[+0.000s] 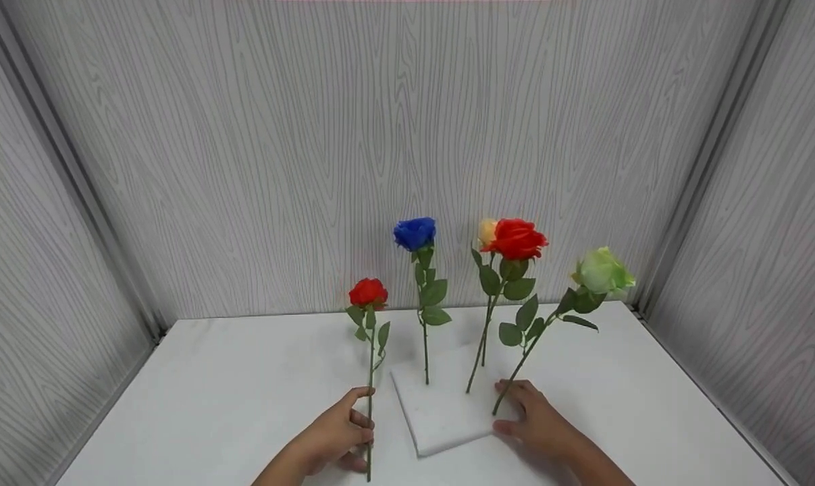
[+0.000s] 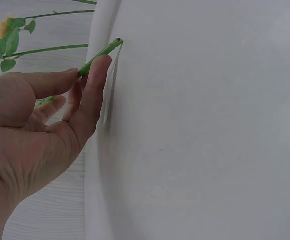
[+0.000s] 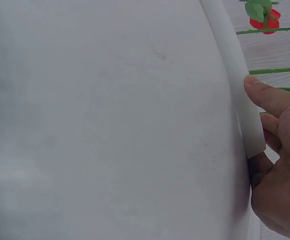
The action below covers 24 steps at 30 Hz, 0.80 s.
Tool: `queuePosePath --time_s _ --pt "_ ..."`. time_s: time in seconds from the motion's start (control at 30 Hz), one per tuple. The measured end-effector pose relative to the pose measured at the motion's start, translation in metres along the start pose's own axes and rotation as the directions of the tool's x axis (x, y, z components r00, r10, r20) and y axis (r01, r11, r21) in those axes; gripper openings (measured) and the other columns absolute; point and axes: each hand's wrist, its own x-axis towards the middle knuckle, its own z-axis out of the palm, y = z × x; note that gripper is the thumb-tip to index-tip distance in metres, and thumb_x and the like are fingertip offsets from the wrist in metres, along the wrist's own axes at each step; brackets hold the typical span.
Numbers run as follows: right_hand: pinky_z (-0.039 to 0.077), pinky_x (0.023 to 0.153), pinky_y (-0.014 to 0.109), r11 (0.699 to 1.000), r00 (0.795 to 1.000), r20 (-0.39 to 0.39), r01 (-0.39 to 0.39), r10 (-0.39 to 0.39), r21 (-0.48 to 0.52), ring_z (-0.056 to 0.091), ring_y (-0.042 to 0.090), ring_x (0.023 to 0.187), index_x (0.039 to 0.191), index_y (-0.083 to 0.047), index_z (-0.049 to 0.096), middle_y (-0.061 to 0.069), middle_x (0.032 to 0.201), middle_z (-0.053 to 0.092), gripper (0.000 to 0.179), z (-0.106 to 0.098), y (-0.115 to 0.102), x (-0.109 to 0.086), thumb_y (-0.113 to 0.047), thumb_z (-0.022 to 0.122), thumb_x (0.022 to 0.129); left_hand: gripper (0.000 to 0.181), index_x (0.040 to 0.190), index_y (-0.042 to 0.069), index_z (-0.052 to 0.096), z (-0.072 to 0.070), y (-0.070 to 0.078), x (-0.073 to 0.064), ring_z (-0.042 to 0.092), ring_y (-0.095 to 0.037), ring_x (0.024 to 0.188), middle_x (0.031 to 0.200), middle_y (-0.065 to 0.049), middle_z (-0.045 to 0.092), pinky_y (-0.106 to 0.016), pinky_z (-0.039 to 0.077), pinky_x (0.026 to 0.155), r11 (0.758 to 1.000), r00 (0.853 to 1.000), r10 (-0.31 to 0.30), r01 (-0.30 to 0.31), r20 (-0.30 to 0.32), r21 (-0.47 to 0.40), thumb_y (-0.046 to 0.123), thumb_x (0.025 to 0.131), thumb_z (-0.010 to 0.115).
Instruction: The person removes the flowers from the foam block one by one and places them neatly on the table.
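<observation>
My left hand (image 1: 333, 435) pinches the lower stem of a red rose (image 1: 369, 293), held upright to the left of a white foam block (image 1: 441, 422). In the left wrist view the cut end of the green stem (image 2: 102, 54) sticks out past thumb and fingers. My right hand (image 1: 545, 425) grips the block at its right side, the thumb near the front corner. Standing in the block are a blue rose (image 1: 415, 233), a larger red rose (image 1: 518, 239), a cream rose (image 1: 487, 231) partly behind it, and a pale green rose (image 1: 603, 271) leaning right.
The block lies on a white table (image 1: 245, 378). Grey wood-grain panels (image 1: 299, 155) enclose the table at the back and both sides. Leaves of the green rose reach over the right hand's side.
</observation>
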Motion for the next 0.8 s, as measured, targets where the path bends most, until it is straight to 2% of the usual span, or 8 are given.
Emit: queuePosePath --time_s 0.17,0.4,0.8 --pt "0.029 0.121 0.059 1.0 1.0 -0.006 0.025 -0.025 -0.003 0.035 0.038 0.148 0.144 -0.012 0.053 0.008 0.148 0.046 0.068 -0.001 -0.001 0.0 -0.034 0.08 0.085 0.079 0.155 0.015 0.029 0.001 0.0 0.0 0.062 -0.026 0.098 0.118 -0.019 0.055 -0.041 0.064 0.07 1.0 1.0 -0.022 0.021 -0.017 -0.002 -0.004 0.089 0.067" --pt "0.03 0.12 0.058 0.997 0.998 0.012 0.069 -0.069 0.029 0.035 0.039 0.147 0.144 -0.008 0.052 0.011 0.15 0.043 0.069 -0.001 -0.002 -0.001 -0.034 0.079 0.086 0.079 0.155 0.015 0.03 0.004 0.001 -0.002 0.062 -0.025 0.096 0.112 -0.014 0.053 -0.039 0.064 0.067 0.998 0.998 -0.031 0.033 -0.057 0.047 -0.003 0.088 0.068" --pt "0.028 0.121 0.06 0.999 0.999 0.019 0.046 -0.046 0.025 0.033 0.039 0.148 0.145 -0.009 0.051 0.01 0.15 0.044 0.071 -0.001 0.001 0.0 -0.034 0.08 0.085 0.072 0.152 0.008 0.035 0.015 0.002 0.001 0.063 -0.022 0.088 0.101 -0.011 0.056 -0.035 0.063 0.062 0.992 0.995 -0.024 0.036 -0.101 0.122 -0.004 0.088 0.067"
